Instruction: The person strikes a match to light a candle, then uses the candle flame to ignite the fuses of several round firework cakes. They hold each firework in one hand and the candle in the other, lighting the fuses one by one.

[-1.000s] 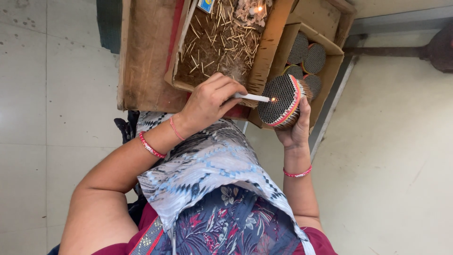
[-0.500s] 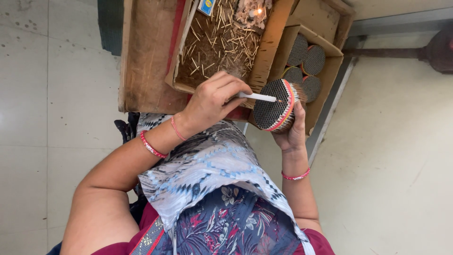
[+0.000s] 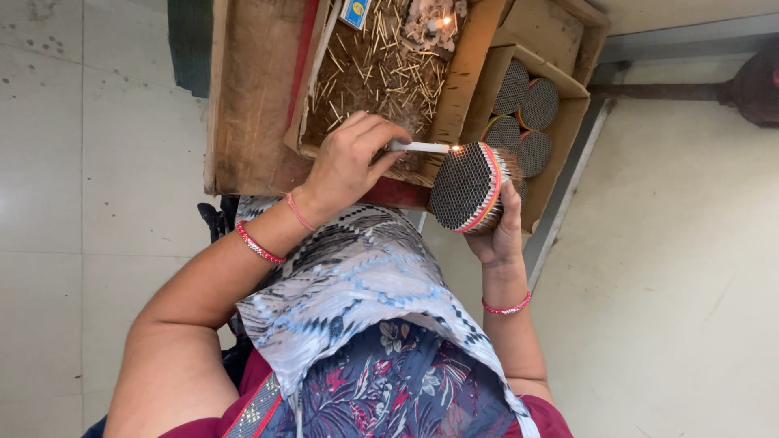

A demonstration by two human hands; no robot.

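Item: round bundle [image 3: 466, 188] of thin tubes, packed end-on so the face shows as a dark honeycomb disc, bound at the rim by red, yellow and white bands. Location: held in the air at centre, just near of the cardboard box [image 3: 560, 138], tilted with its face toward the person.

Right hand [image 3: 497, 231]: fingers curled round the far rim and back of the bundle, cupping it from below. Left hand [image 3: 349, 158]: fingers closed on a thin white stick [image 3: 418, 147], whose tip glows at the bundle's upper edge.

Handling, judged: light for its bulk, since one hand carries it; stiff as a whole only because of the bands. Single tubes look thin and crushable, and could slip out endwise. Best held at the banded rim with support behind, never by pressing the open face. Keep fingers away from the lit tip.

Nearby: four like bundles [image 3: 526, 104] stand in the box at right. Wooden tray [image 3: 243, 97] at far left holds loose sticks [image 3: 373, 65] and a small flame [image 3: 445, 20].
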